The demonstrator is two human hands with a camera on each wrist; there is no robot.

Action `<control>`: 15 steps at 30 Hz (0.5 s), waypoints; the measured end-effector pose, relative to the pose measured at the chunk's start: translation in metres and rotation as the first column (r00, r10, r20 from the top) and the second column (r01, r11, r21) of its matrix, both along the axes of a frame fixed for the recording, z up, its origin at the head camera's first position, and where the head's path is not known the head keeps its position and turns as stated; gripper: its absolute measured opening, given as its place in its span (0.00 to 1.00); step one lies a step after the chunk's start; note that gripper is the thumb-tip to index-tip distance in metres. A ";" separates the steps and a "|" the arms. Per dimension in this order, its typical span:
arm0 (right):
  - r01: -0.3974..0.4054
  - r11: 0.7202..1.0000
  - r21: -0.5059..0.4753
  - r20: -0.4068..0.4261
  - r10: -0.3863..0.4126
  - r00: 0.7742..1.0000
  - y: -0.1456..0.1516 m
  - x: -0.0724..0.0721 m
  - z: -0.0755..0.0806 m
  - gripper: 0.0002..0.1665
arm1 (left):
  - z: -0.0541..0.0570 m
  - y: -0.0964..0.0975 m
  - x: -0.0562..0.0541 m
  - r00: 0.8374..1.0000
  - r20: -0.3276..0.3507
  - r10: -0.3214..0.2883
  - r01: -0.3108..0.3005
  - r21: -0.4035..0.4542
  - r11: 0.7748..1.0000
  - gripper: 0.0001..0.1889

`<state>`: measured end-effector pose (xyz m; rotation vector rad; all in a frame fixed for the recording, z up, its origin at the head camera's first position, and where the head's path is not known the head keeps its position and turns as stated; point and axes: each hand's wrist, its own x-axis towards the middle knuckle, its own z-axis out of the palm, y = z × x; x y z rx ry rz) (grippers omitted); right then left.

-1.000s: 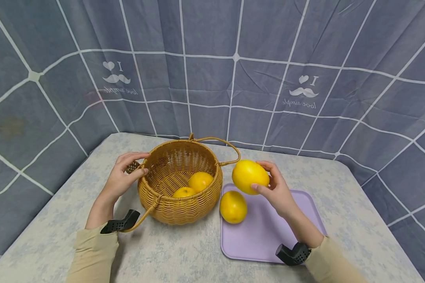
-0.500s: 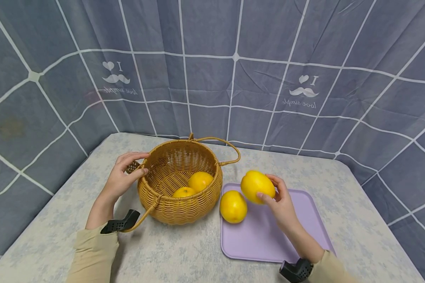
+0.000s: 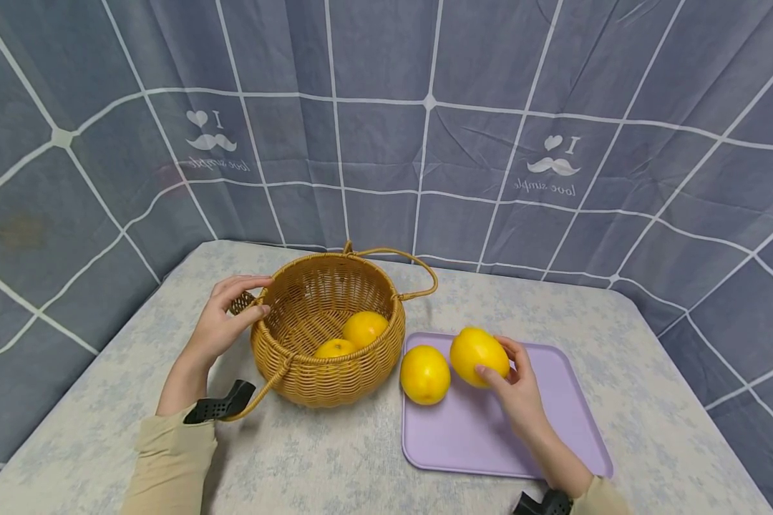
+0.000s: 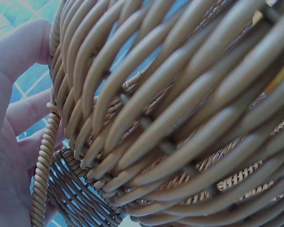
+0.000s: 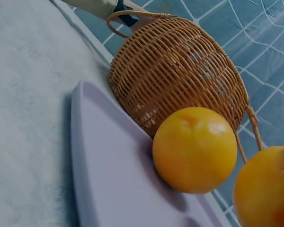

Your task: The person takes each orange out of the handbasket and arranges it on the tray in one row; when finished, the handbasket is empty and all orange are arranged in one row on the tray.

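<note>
My left hand (image 3: 222, 322) grips the left rim of a round wicker basket (image 3: 335, 375), and the basket's weave fills most of the left wrist view. Two yellow citrus fruits lie inside, the rear one (image 3: 365, 328) beside the front one (image 3: 335, 348), which is partly hidden by the rim. Over the lilac tray (image 3: 489, 447), my right hand (image 3: 518, 390) holds another yellow citrus fruit (image 3: 479, 356) between thumb and fingers. A similar fruit (image 3: 425, 375) sits at the tray's left edge, just left of the held one. The right wrist view shows this resting fruit (image 5: 195, 150) in front of the basket.
One basket handle (image 3: 419, 286) sticks out at the back right, while the other (image 3: 264, 393) drops to the front left by the left wrist. A blue-grey grid curtain (image 3: 386, 143) stands behind the pale patterned table (image 3: 335, 458).
My right hand has moved right and toward the body with its fruit, from near the basket's right side to over the tray. The left hand and the basket have stayed put.
</note>
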<state>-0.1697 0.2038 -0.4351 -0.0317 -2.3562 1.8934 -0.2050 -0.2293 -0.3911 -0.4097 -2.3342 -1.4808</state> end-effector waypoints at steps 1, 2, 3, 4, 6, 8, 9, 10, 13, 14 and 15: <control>0.005 1.000 -0.002 0.005 -0.005 1.000 0.001 0.000 -0.002 0.33 | 0.000 0.000 0.000 1.000 0.002 0.002 -0.002 0.002 1.000 0.20; 0.008 1.000 0.000 0.012 -0.008 1.000 0.001 0.001 -0.004 0.33 | 0.000 0.000 0.000 1.000 0.004 0.004 -0.004 0.002 1.000 0.20; 0.012 1.000 0.007 0.017 -0.012 1.000 0.002 0.001 -0.006 0.33 | 0.001 0.000 0.001 1.000 0.007 0.005 -0.005 0.003 1.000 0.20; 0.016 1.000 0.014 0.024 -0.016 1.000 0.002 0.001 -0.008 0.33 | 0.001 0.000 0.001 1.000 0.008 0.005 -0.005 0.005 1.000 0.20; 0.020 0.999 0.024 0.031 -0.021 0.999 0.002 0.002 -0.011 0.34 | 0.001 -0.001 0.001 1.000 0.008 0.007 -0.007 0.005 1.000 0.20; 0.024 0.999 0.038 0.035 -0.025 0.999 0.002 0.002 -0.014 0.34 | 0.001 -0.001 0.001 1.000 0.006 0.006 -0.006 0.007 1.000 0.20; 0.026 0.999 0.047 0.032 -0.027 0.999 0.003 0.002 -0.015 0.34 | 0.001 -0.001 0.001 1.000 0.005 0.006 -0.006 0.008 1.000 0.20; 0.028 0.998 0.051 0.031 -0.029 0.999 0.002 0.002 -0.017 0.34 | 0.001 -0.001 0.001 1.000 0.003 0.006 -0.006 0.008 1.000 0.20; 0.038 0.997 0.070 0.018 -0.039 0.999 0.002 0.003 -0.019 0.35 | 0.001 -0.001 0.001 1.000 0.003 0.002 -0.002 0.007 1.000 0.20; 0.043 0.996 0.080 0.012 -0.044 0.999 0.002 0.004 -0.020 0.35 | 0.001 -0.001 0.000 1.000 0.002 0.000 0.000 0.007 1.000 0.20; 0.049 0.995 0.088 0.005 -0.049 0.999 0.002 0.004 -0.021 0.35 | 0.000 0.000 0.000 1.000 0.003 0.000 0.000 0.006 1.000 0.20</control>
